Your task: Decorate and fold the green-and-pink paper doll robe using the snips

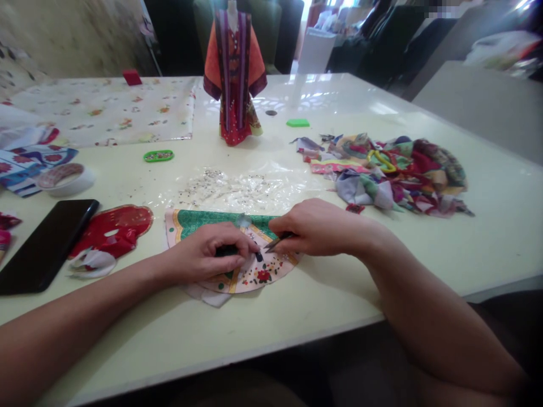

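A rounded fabric piece (pixel 250 280) lies on the table, pink with red flowers, yellow bands and a green patterned section. My left hand (pixel 216 251) rests on it, fingers curled and holding the cloth down, thumb close to the index finger. A small dark piece (pixel 258 256) sits just beyond that index fingertip. In my right hand (pixel 311 229), thumb and fingers pinch dark pointed tweezers (pixel 278 242), tips aimed left over the fabric near the small dark piece. A bit of pale cloth (pixel 216 298) shows from under the near edge.
Scattered tiny beads (pixel 212 186) lie on clear plastic behind the fabric. Also about are a heap of scraps (pixel 394 175), a dressed doll figure (pixel 233 79), a green bead tray (pixel 158 155), a black phone (pixel 48 246), red fabric (pixel 127 223) and a tape roll (pixel 68 180).
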The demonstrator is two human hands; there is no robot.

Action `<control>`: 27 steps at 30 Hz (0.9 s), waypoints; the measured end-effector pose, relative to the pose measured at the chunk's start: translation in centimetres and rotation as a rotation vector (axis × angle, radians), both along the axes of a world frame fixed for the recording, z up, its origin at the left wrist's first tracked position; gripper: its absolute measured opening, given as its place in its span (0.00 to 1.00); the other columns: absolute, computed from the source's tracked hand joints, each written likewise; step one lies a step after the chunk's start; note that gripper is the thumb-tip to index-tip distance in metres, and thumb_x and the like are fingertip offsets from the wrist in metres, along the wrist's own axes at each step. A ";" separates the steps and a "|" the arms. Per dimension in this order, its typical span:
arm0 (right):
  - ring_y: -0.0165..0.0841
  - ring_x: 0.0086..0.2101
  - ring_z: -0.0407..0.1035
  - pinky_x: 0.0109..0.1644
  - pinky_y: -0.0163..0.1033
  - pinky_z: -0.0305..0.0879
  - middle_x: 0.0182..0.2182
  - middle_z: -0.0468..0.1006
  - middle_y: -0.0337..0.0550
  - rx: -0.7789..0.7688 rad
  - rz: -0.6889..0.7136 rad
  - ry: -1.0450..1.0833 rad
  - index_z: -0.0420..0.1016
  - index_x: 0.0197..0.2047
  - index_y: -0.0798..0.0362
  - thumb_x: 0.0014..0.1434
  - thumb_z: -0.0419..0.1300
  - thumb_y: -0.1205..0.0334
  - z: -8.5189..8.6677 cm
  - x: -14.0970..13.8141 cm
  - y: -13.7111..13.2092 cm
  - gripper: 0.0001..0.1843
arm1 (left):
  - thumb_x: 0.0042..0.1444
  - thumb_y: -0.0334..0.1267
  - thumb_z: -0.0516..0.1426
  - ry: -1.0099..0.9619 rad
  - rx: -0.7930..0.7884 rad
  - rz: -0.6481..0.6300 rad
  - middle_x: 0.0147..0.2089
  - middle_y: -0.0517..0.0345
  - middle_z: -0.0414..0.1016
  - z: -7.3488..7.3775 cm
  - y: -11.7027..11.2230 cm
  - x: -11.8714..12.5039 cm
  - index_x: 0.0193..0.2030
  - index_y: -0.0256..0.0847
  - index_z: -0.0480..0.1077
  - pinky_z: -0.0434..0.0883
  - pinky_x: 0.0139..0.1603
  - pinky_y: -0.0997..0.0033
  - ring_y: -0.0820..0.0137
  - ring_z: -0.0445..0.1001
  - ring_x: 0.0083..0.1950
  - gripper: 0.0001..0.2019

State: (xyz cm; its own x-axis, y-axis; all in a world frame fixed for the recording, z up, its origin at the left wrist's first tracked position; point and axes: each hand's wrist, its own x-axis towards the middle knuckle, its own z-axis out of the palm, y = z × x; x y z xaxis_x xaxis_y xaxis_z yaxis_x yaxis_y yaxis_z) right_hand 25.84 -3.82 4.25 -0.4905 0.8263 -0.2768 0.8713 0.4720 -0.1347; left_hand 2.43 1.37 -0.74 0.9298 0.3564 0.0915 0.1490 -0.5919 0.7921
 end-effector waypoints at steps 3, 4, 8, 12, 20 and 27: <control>0.27 0.21 0.50 0.28 0.37 0.39 0.19 0.65 0.35 -0.015 -0.008 0.001 0.70 0.29 0.50 0.58 0.55 0.55 0.0 0.1 0.1 0.10 | 0.58 0.33 0.58 -0.004 -0.100 0.034 0.47 0.53 0.79 0.0 0.1 -0.1 0.36 0.39 0.73 0.68 0.51 0.70 0.67 0.75 0.48 0.03; 0.28 0.22 0.50 0.28 0.37 0.39 0.20 0.65 0.35 -0.021 -0.009 0.001 0.70 0.29 0.50 0.58 0.55 0.54 0.0 0.1 0.1 0.10 | 0.58 0.33 0.58 -0.005 -0.125 0.044 0.48 0.53 0.78 0.0 0.2 -0.2 0.37 0.39 0.73 0.68 0.51 0.70 0.67 0.75 0.49 0.03; 0.28 0.22 0.52 0.29 0.37 0.40 0.21 0.67 0.37 -0.029 -0.013 -0.001 0.72 0.31 0.51 0.58 0.54 0.54 0.1 0.2 0.0 0.11 | 0.57 0.33 0.59 -0.023 -0.170 0.062 0.48 0.52 0.79 0.0 0.2 -0.3 0.35 0.38 0.73 0.69 0.51 0.70 0.67 0.75 0.49 0.02; 0.28 0.22 0.52 0.29 0.37 0.40 0.21 0.67 0.37 -0.033 -0.020 -0.004 0.71 0.30 0.51 0.59 0.55 0.53 0.2 0.2 0.0 0.12 | 0.58 0.34 0.59 -0.049 -0.200 0.086 0.48 0.51 0.79 0.0 0.3 -0.4 0.35 0.38 0.73 0.71 0.49 0.70 0.66 0.76 0.48 0.03; 0.26 0.22 0.51 0.28 0.36 0.39 0.20 0.65 0.36 0.024 0.003 0.038 0.69 0.29 0.51 0.59 0.55 0.51 0.3 1.0 0.0 0.14 | 0.58 0.32 0.57 -0.014 0.062 -0.038 0.42 0.53 0.79 0.1 0.1 -0.1 0.40 0.39 0.75 0.70 0.46 0.70 0.69 0.75 0.44 0.06; 0.27 0.23 0.55 0.29 0.36 0.42 0.21 0.65 0.35 0.206 0.018 0.266 0.65 0.29 0.52 0.63 0.53 0.49 0.6 1.4 -0.1 0.16 | 0.57 0.38 0.60 -0.055 -0.253 0.349 0.34 0.57 0.76 1.0 -1.1 0.0 0.34 0.38 0.75 0.68 0.36 0.73 0.72 0.72 0.35 0.06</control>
State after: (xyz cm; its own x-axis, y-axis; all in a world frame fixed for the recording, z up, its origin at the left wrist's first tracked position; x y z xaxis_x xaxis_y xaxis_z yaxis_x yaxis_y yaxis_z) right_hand 27.22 -3.96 4.90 -0.5380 0.8422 0.0350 0.8097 0.5278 -0.2563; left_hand 2.41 0.24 0.23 0.7460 0.6659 0.0066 0.2594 -0.2997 0.9181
